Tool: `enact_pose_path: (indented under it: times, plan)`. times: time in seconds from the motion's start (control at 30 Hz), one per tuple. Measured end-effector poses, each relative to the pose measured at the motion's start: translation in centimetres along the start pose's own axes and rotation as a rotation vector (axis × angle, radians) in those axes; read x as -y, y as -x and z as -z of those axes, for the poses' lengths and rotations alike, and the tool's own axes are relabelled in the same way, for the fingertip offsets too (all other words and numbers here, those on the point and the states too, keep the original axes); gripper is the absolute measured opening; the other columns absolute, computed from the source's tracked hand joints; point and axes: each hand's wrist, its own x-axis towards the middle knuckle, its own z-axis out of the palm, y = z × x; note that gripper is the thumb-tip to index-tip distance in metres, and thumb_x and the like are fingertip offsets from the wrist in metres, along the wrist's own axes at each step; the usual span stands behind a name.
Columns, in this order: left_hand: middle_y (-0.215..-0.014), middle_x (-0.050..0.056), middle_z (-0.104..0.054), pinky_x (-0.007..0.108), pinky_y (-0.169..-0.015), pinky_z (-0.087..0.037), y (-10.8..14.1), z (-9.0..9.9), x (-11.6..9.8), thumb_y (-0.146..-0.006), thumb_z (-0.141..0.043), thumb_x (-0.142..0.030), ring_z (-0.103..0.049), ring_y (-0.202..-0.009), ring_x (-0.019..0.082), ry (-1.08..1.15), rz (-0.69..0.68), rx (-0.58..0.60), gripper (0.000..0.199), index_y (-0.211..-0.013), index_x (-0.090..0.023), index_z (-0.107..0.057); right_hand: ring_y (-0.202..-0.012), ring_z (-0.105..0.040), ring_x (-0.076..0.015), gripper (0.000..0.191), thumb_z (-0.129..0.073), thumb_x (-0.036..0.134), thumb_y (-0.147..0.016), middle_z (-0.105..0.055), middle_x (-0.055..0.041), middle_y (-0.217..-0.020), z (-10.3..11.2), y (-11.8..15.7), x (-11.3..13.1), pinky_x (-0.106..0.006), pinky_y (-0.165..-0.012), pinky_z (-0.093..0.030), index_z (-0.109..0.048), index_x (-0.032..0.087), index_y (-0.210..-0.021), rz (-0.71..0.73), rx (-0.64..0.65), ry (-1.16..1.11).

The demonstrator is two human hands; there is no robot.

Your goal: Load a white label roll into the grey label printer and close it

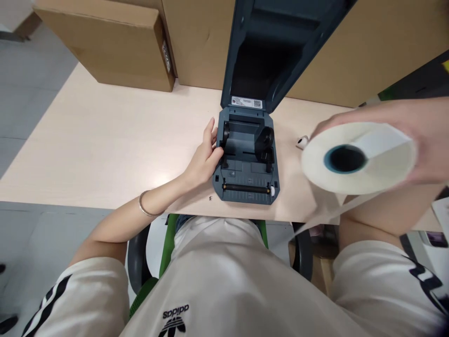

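A dark blue-grey label printer stands on the table with its lid raised, showing a roll bay and a black roller near the front. My left hand grips the printer's left side, thumb on the rim. On the right, my right hand holds a large roll of white paper with a dark, blue-edged core. A loose strip of paper hangs from the roll toward the table's front edge. The fingers of my right hand are mostly behind the roll.
The pale wooden table reaches far to the left. A cardboard box lies at the back left, with tall cardboard behind the printer. A small white rolled item lies right of the printer. Chair armrests flank my body.
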Motion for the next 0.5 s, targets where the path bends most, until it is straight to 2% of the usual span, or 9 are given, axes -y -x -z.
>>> enact_pose_path:
  times: [0.1,0.2,0.33,0.5]
  plan:
    - [-0.191,0.006,-0.035,0.057,-0.144,-0.036,0.0,0.1,0.0,-0.115,-0.046,-0.056,-0.040,-0.176,0.032,0.002,0.000,-0.017,0.092,-0.185,-0.038,0.011,-0.132,-0.071,-0.0327,0.058,-0.072,0.082,-0.095,-0.080,-0.0103,-0.115,-2.9,-2.0,3.9,-0.040,-0.111,-0.062,-0.072,0.030,-0.120,0.102,-0.018,0.013]
    - [-0.193,0.006,-0.032,0.057,-0.143,-0.039,-0.1,0.0,-0.3,-0.114,-0.049,-0.053,-0.041,-0.175,0.032,0.034,0.018,-0.023,0.092,-0.185,-0.038,0.008,-0.126,-0.072,-0.0303,0.057,-0.075,0.077,-0.095,-0.079,-0.0089,-0.114,-5.1,-5.0,6.2,-0.038,-0.106,-0.062,-0.070,0.027,-0.122,0.175,0.073,0.059]
    - [-0.194,0.006,-0.029,0.055,-0.143,-0.038,-0.1,-0.1,-0.9,-0.112,-0.051,-0.051,-0.041,-0.176,0.031,0.068,0.060,-0.024,0.094,-0.185,-0.037,0.006,-0.101,-0.075,-0.0306,0.059,-0.090,0.059,-0.075,-0.078,-0.0072,-0.108,-5.8,-9.4,6.6,-0.039,-0.083,-0.060,-0.069,0.024,-0.118,0.124,0.287,0.227]
    - [-0.191,0.004,-0.037,0.056,-0.145,-0.036,0.1,-0.3,-1.0,-0.110,-0.053,-0.050,-0.035,-0.179,0.031,0.087,0.112,-0.046,0.093,-0.185,-0.038,0.001,-0.093,-0.074,-0.0315,0.068,-0.088,0.062,-0.072,-0.077,-0.0090,-0.110,-6.8,-11.5,5.9,-0.038,-0.072,-0.054,-0.070,0.021,-0.122,0.055,0.251,0.310]
